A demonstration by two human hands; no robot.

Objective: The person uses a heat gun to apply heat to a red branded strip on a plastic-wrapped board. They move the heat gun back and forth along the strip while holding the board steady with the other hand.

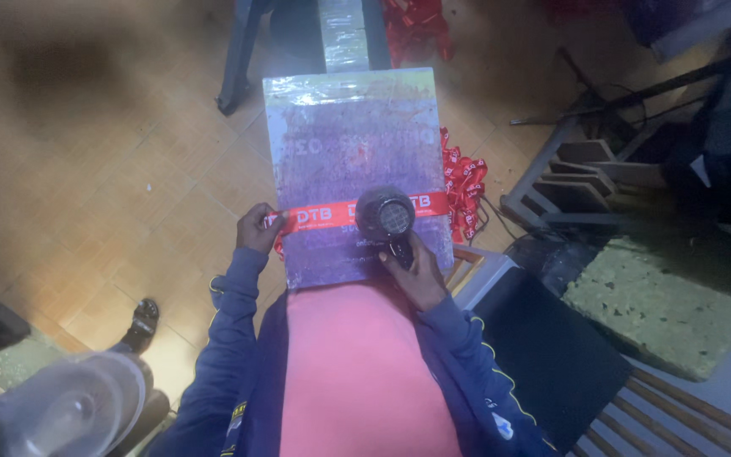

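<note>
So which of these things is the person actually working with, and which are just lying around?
In use: left hand pinning the red ribbon on the purple board; right hand holding the hair dryer.

Lying about: heap of red ribbons, grey fan, metal frame, sandal.

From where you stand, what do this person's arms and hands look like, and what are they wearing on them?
Both arms are covered to the wrist by the long sleeves of a dark blue jacket, worn open over a pink top. Thin yellow piping runs along the left sleeve and the right sleeve, which also carries a small pale badge. The left hand and right hand are bare: no gloves.
</note>
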